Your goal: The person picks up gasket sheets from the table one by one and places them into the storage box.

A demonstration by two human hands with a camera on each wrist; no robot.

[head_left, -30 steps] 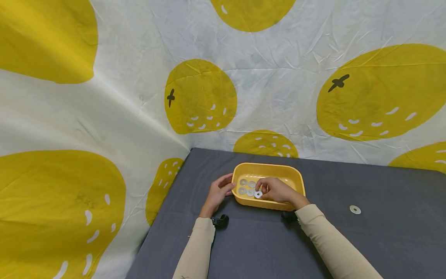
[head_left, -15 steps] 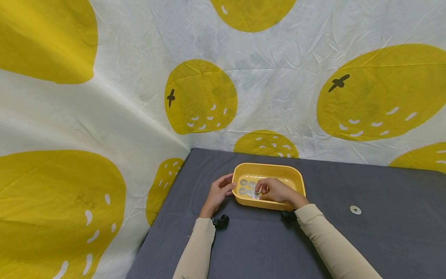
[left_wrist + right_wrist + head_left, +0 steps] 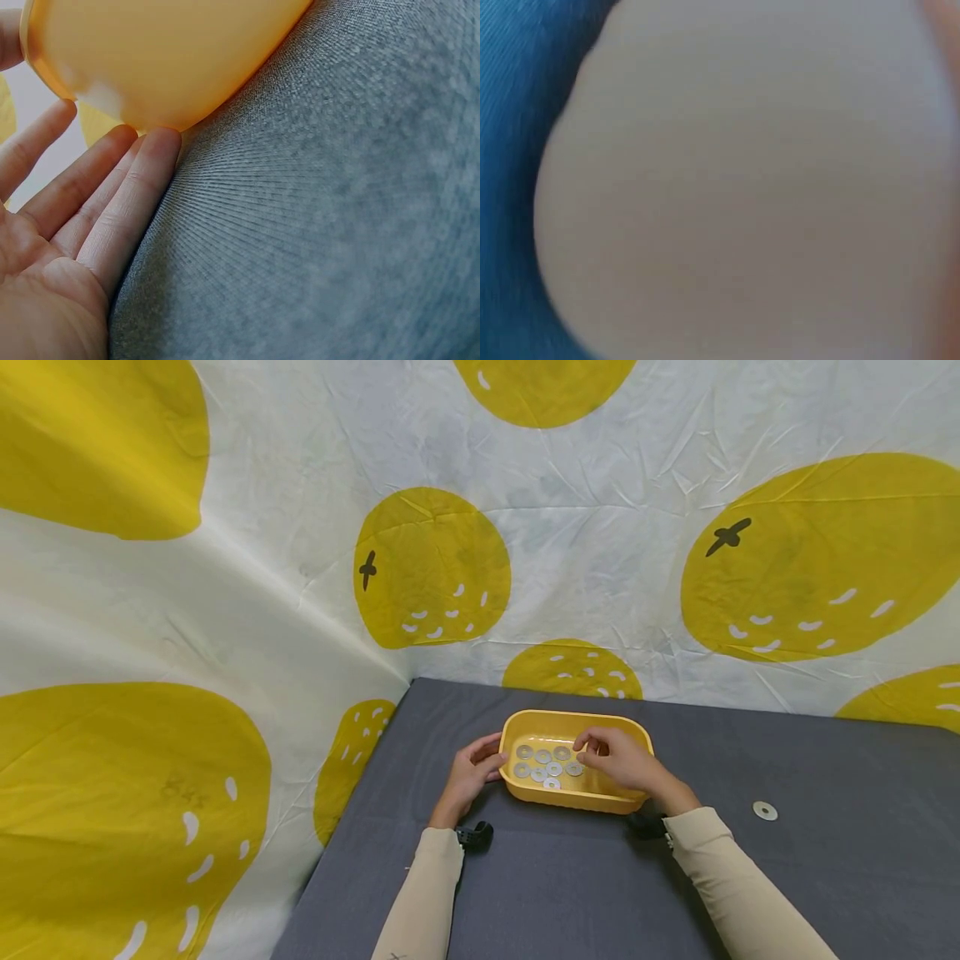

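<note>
Several flat metal washers (image 3: 553,768) lie spread over the left half of a yellow plastic tray (image 3: 637,735). Against the tray's left end rests my left hand (image 3: 468,774). In the left wrist view its straight fingers (image 3: 124,202) touch the lower outer wall, with the thumb at the rim. My right hand (image 3: 618,758) hovers inside the tray, just right of the washers, its index finger and thumb bent and slightly apart. No washer shows between those fingertips; the nearest one lies just left of the thumb. A blurred pale shape fills the right wrist view.
One loose washer (image 3: 765,811) lies on the dark grey tablecloth (image 3: 847,860), well to the right of the tray. A white curtain (image 3: 585,568) with large yellow fruit prints stands behind and left of the table.
The right hand has lifted from the washers and shifted right, and the washer it gripped now lies in the tray. More washers show where the hand was. The left hand and tray have stayed put.
</note>
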